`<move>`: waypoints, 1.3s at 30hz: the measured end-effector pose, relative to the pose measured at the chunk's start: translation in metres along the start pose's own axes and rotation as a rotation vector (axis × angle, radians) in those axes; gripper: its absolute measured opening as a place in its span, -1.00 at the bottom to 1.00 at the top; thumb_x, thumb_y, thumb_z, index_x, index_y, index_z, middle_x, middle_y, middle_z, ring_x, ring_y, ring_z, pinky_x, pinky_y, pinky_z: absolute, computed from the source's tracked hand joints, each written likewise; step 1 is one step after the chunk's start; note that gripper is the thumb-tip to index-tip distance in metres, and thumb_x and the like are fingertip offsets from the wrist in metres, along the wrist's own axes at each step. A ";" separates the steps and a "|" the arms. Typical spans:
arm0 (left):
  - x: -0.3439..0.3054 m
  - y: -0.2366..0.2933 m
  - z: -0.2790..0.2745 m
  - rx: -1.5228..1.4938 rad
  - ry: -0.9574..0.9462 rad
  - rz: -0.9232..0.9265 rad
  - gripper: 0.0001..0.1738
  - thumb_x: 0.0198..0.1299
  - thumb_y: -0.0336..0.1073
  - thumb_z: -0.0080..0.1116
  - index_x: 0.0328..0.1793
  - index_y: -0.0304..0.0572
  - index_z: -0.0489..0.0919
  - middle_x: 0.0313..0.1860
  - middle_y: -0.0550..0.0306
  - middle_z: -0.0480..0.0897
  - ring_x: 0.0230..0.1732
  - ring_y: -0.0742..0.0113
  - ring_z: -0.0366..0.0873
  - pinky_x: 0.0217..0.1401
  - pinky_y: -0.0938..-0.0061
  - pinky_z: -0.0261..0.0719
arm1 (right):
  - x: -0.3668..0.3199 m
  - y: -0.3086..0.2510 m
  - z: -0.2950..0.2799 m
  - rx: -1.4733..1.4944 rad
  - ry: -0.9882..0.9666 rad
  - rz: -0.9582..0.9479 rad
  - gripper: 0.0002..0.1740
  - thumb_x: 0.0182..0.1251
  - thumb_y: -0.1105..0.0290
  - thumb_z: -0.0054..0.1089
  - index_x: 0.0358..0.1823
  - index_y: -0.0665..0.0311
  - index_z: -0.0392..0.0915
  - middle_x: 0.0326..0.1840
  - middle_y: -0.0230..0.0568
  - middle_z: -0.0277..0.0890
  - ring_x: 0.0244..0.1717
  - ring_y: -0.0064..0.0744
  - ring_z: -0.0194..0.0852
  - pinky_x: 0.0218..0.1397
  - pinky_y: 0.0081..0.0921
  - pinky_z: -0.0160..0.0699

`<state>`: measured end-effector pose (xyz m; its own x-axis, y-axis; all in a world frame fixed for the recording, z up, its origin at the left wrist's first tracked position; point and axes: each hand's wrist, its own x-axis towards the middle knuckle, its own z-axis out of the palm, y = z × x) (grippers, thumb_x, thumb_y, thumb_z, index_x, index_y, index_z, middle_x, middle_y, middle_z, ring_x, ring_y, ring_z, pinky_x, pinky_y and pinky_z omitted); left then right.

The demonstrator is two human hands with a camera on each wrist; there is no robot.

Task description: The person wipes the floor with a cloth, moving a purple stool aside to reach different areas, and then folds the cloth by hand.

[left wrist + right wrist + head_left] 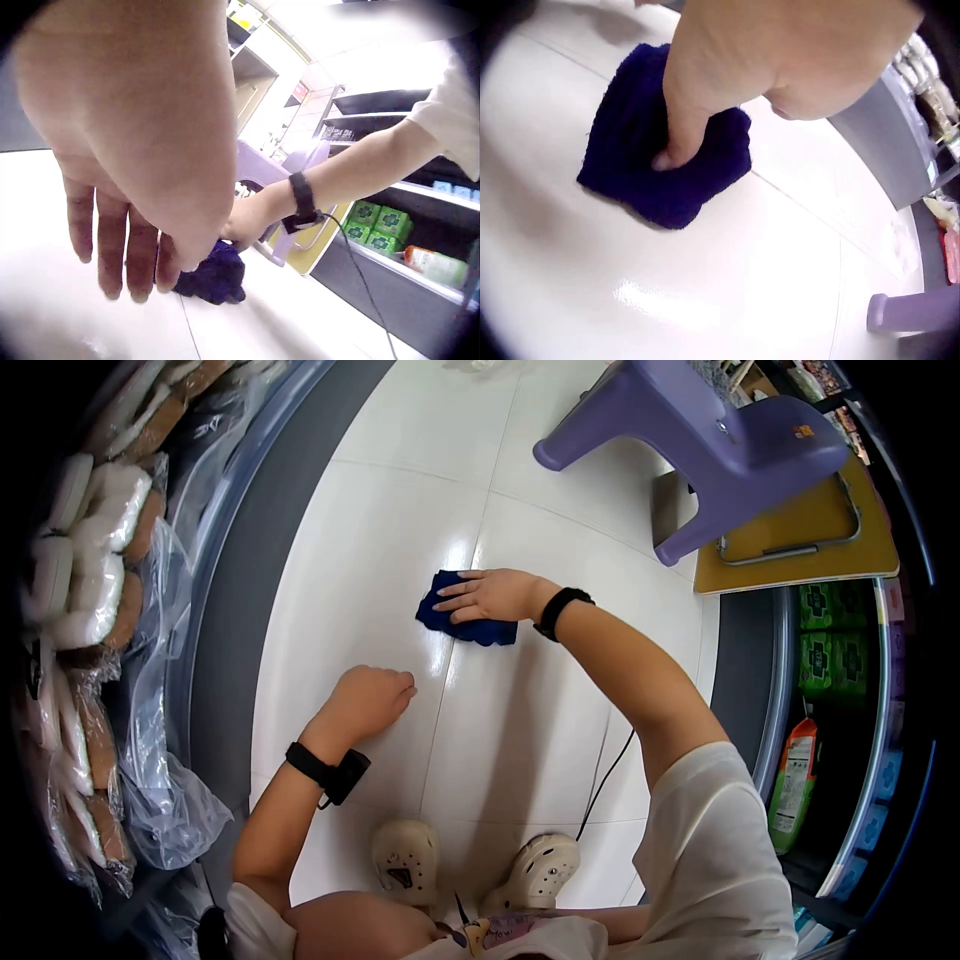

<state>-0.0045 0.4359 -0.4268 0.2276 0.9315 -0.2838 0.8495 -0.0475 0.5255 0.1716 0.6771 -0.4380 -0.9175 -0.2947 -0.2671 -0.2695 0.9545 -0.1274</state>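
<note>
A dark blue cloth (pixel 470 628) lies spread on the shiny white floor tiles (pixel 375 510). The right hand (pixel 500 596) presses on it with extended fingers in the head view. In the right wrist view the thumb of the right hand (pixel 765 60) rests on the cloth (pixel 630 142). The left hand (pixel 368 702) hangs above the floor, nearer the body, touching nothing. Seen by the left wrist camera, the left hand (pixel 127 150) has its fingers relaxed and pointing down, with the cloth (pixel 217 277) behind it.
A purple stool (pixel 690 440) stands at the upper right beside a yellow board (pixel 800 545). Shelves with green packs (pixel 832 630) line the right side; plastic-wrapped goods (pixel 100 580) line the left. Two light clogs (pixel 405 855) are near the body, and a black cable (pixel 608 772) runs by the right arm.
</note>
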 end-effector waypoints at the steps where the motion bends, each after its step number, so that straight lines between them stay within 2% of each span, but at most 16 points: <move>1: 0.006 -0.004 0.000 0.000 0.026 -0.011 -0.80 0.28 -0.25 0.03 -0.12 -0.12 0.62 -0.24 0.00 0.67 -0.19 -0.01 0.61 -0.09 0.18 0.57 | -0.003 -0.003 -0.002 -0.090 0.022 -0.010 -0.55 0.39 0.45 -0.08 0.29 -0.08 0.34 0.60 -0.56 0.06 0.59 -0.29 0.00 0.61 -0.25 0.10; 2: 0.014 -0.008 0.001 0.030 0.127 0.024 -0.78 0.26 -0.27 0.06 -0.03 -0.09 0.60 -0.12 0.00 0.64 -0.10 0.02 0.59 -0.02 0.19 0.56 | -0.011 -0.013 -0.013 -0.035 0.115 0.121 -0.34 0.33 0.51 -0.03 0.44 -0.22 0.22 0.61 -0.48 0.03 0.59 -0.30 -0.01 0.64 -0.18 -0.02; 5: 0.048 -0.019 -0.006 0.209 0.356 0.159 -0.53 0.19 -0.29 0.18 0.26 0.04 0.50 0.26 0.09 0.51 0.20 0.12 0.50 0.20 0.23 0.50 | -0.059 -0.047 -0.051 -0.176 0.117 0.520 -0.21 0.26 0.59 0.01 0.50 -0.22 0.16 0.62 -0.34 0.01 0.59 -0.26 -0.01 0.61 -0.15 0.02; 8: 0.106 -0.023 -0.023 0.674 0.427 0.495 -0.09 -0.02 -0.20 0.39 0.52 0.32 0.26 0.54 0.33 0.27 0.52 0.30 0.22 0.51 0.32 0.29 | -0.143 -0.099 -0.071 0.033 0.134 0.662 -0.24 0.19 0.65 0.04 0.45 -0.10 0.27 0.55 -0.19 0.14 0.51 -0.13 0.15 0.54 -0.08 0.16; 12: 0.166 0.009 -0.060 0.846 -0.108 0.728 0.23 -0.23 -0.10 0.50 0.61 0.48 0.00 0.65 0.50 -0.02 0.63 0.45 -0.06 0.69 0.36 -0.03 | -0.271 -0.214 -0.073 0.123 -0.043 0.845 -0.36 0.17 0.61 0.13 0.33 0.06 0.40 0.44 -0.12 0.33 0.39 -0.06 0.34 0.45 -0.05 0.31; 15: 0.201 0.009 -0.055 0.881 -0.309 0.970 0.21 -0.21 -0.13 0.48 0.61 0.49 0.00 0.65 0.50 -0.03 0.63 0.44 -0.08 0.69 0.37 -0.04 | -0.335 -0.335 -0.063 0.217 -0.077 1.161 -0.41 0.19 0.61 0.15 0.31 0.19 0.39 0.42 -0.06 0.34 0.34 0.02 0.38 0.40 -0.05 0.35; 19: 0.229 -0.014 -0.032 0.595 -0.473 0.889 0.24 -0.35 -0.36 0.51 0.57 0.26 0.09 0.63 0.38 0.08 0.58 0.29 0.11 0.59 0.39 0.23 | -0.358 -0.485 -0.038 0.330 -0.028 1.541 -0.32 0.17 0.71 0.10 0.38 0.23 0.30 0.45 -0.01 0.30 0.36 0.07 0.36 0.40 -0.09 0.35; 21: 0.231 -0.020 -0.030 0.433 -0.444 0.959 0.19 -0.41 -0.37 0.54 0.51 0.09 0.18 0.60 0.22 0.17 0.53 0.15 0.20 0.52 0.35 0.32 | -0.338 -0.542 -0.018 0.382 0.055 1.728 -0.28 0.15 0.73 0.09 0.41 0.24 0.26 0.45 0.01 0.29 0.37 0.08 0.33 0.41 -0.12 0.33; 23: 0.226 -0.025 -0.028 0.326 -0.430 0.957 0.18 -0.42 -0.36 0.55 0.49 0.03 0.20 0.59 0.15 0.17 0.52 0.09 0.21 0.52 0.32 0.30 | -0.304 -0.552 -0.013 0.400 0.240 1.831 -0.24 0.14 0.74 0.10 0.44 0.29 0.21 0.44 0.04 0.30 0.41 0.08 0.29 0.44 -0.17 0.30; 25: 0.215 -0.026 -0.021 0.300 -0.346 0.961 0.17 -0.40 -0.29 0.57 0.48 -0.07 0.19 0.58 0.04 0.18 0.52 0.02 0.20 0.56 0.25 0.21 | -0.267 -0.558 -0.002 0.542 0.290 2.009 -0.27 0.13 0.72 0.14 0.41 0.33 0.23 0.40 0.06 0.34 0.39 0.09 0.32 0.42 -0.14 0.32; 27: 0.196 -0.025 -0.006 0.239 -0.274 0.850 0.18 -0.37 -0.26 0.58 0.49 -0.11 0.18 0.58 0.01 0.16 0.53 0.02 0.19 0.59 0.22 0.15 | -0.255 -0.556 0.010 0.669 0.340 1.815 -0.29 0.13 0.71 0.16 0.38 0.30 0.27 0.36 0.07 0.39 0.34 0.11 0.36 0.39 -0.14 0.36; 28: 0.187 -0.023 0.003 0.229 -0.270 0.802 0.19 -0.31 -0.23 0.57 0.51 -0.20 0.12 0.59 -0.07 0.13 0.54 -0.02 0.14 0.61 0.19 0.09 | -0.259 -0.555 0.015 0.645 0.269 1.668 -0.30 0.12 0.72 0.16 0.35 0.27 0.30 0.33 0.07 0.41 0.29 0.14 0.40 0.38 -0.17 0.39; 29: 0.176 -0.019 0.015 0.205 -0.209 0.729 0.20 -0.29 -0.23 0.57 0.52 -0.23 0.10 0.59 -0.09 0.13 0.55 -0.03 0.13 0.61 0.18 0.08 | -0.266 -0.558 0.023 0.655 0.264 1.640 -0.30 0.11 0.72 0.17 0.35 0.25 0.31 0.33 0.07 0.41 0.28 0.14 0.40 0.37 -0.21 0.40; 33: 0.146 0.009 0.057 0.137 0.007 0.504 0.23 -0.23 -0.22 0.58 0.54 -0.37 0.03 0.57 -0.29 0.08 0.56 -0.17 0.07 0.61 0.12 0.04 | -0.295 -0.545 0.032 0.579 0.369 1.824 -0.31 0.14 0.72 0.16 0.37 0.31 0.29 0.35 0.07 0.40 0.29 0.11 0.41 0.34 -0.24 0.42; 36: 0.141 0.033 0.080 0.094 0.105 0.368 0.23 -0.21 -0.22 0.59 0.52 -0.43 0.02 0.55 -0.41 0.04 0.54 -0.28 0.06 0.60 0.09 0.04 | -0.308 -0.518 0.030 0.544 0.388 1.804 -0.32 0.17 0.73 0.11 0.38 0.30 0.29 0.36 0.07 0.39 0.33 0.09 0.39 0.34 -0.24 0.41; 39: 0.148 0.060 0.100 0.016 0.178 0.359 0.23 -0.23 -0.23 0.60 0.52 -0.40 0.04 0.54 -0.37 0.09 0.52 -0.28 0.08 0.58 0.11 0.07 | -0.315 -0.505 0.037 0.566 0.386 1.742 -0.32 0.18 0.72 0.11 0.38 0.27 0.29 0.36 0.06 0.39 0.33 0.08 0.39 0.35 -0.24 0.42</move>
<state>0.1279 0.5351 -0.5173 0.4261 0.9027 0.0598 0.7390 -0.3854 0.5526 0.6077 0.2867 -0.3248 -0.0491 0.9704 -0.2364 0.9634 -0.0164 -0.2674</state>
